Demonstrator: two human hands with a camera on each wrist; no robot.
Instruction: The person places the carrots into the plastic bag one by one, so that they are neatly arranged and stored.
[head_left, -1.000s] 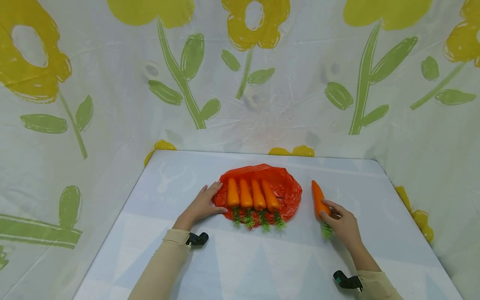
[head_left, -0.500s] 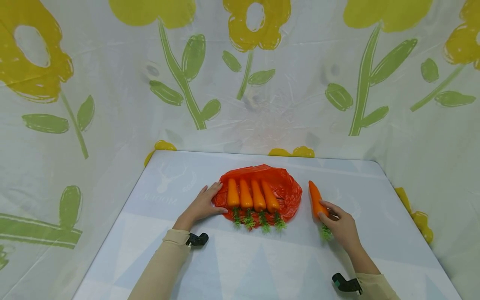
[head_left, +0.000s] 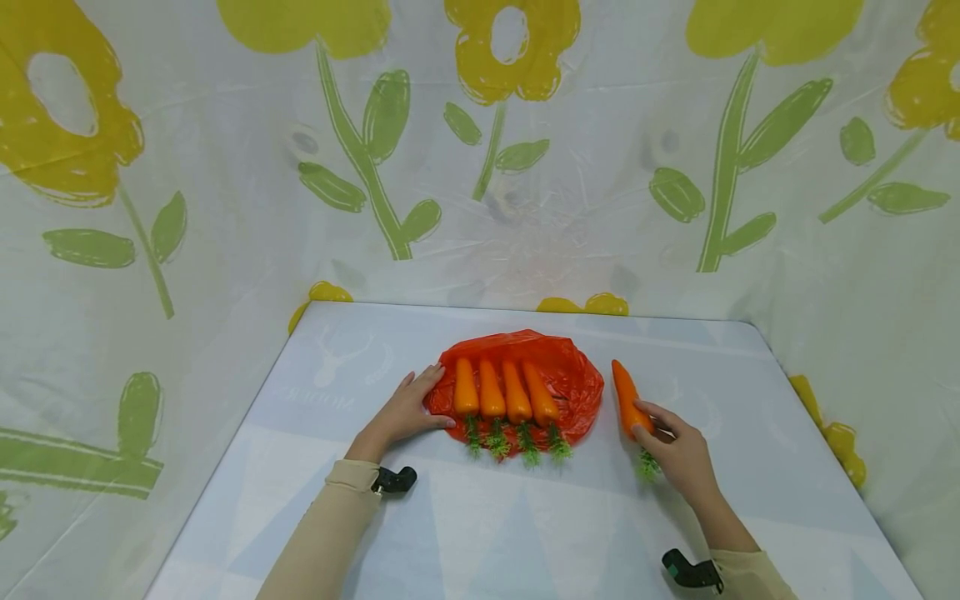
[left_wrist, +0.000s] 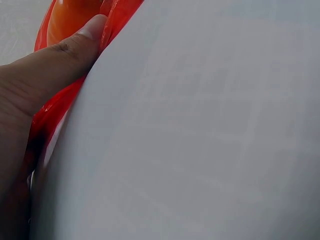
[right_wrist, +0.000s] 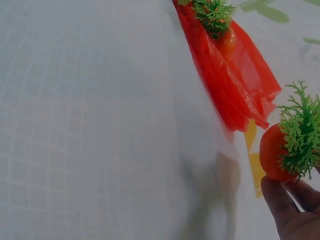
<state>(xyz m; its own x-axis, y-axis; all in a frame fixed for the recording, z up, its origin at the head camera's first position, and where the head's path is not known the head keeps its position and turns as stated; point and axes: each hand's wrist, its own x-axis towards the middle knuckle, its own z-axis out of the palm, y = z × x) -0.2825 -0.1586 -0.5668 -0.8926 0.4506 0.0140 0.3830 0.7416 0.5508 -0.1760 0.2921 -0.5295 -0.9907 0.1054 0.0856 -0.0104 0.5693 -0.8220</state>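
Several orange carrots (head_left: 492, 392) with green leafy tops lie side by side on a crumpled red plastic bag (head_left: 577, 383). My left hand (head_left: 405, 408) rests at the bag's left edge with fingers spread. In the left wrist view the thumb (left_wrist: 70, 52) lies against the red plastic, beside an orange carrot. To the right of the bag, my right hand (head_left: 678, 450) pinches another carrot (head_left: 627, 400) near its leafy end, the tip pointing away. The right wrist view shows that carrot's rounded top end (right_wrist: 275, 152) and greens, held apart from the bag.
A pale table (head_left: 480, 533) with faint triangle patterns carries everything. Behind and beside it hang curtains (head_left: 570, 217) printed with yellow flowers and green leaves. A black wrist camera (head_left: 395, 479) sits at the left cuff, another black camera (head_left: 690, 571) at the right.
My right hand has shifted slightly left with the carrot, bringing its tip closer to the red bag. The left hand and the carrots on the bag stay where they were.
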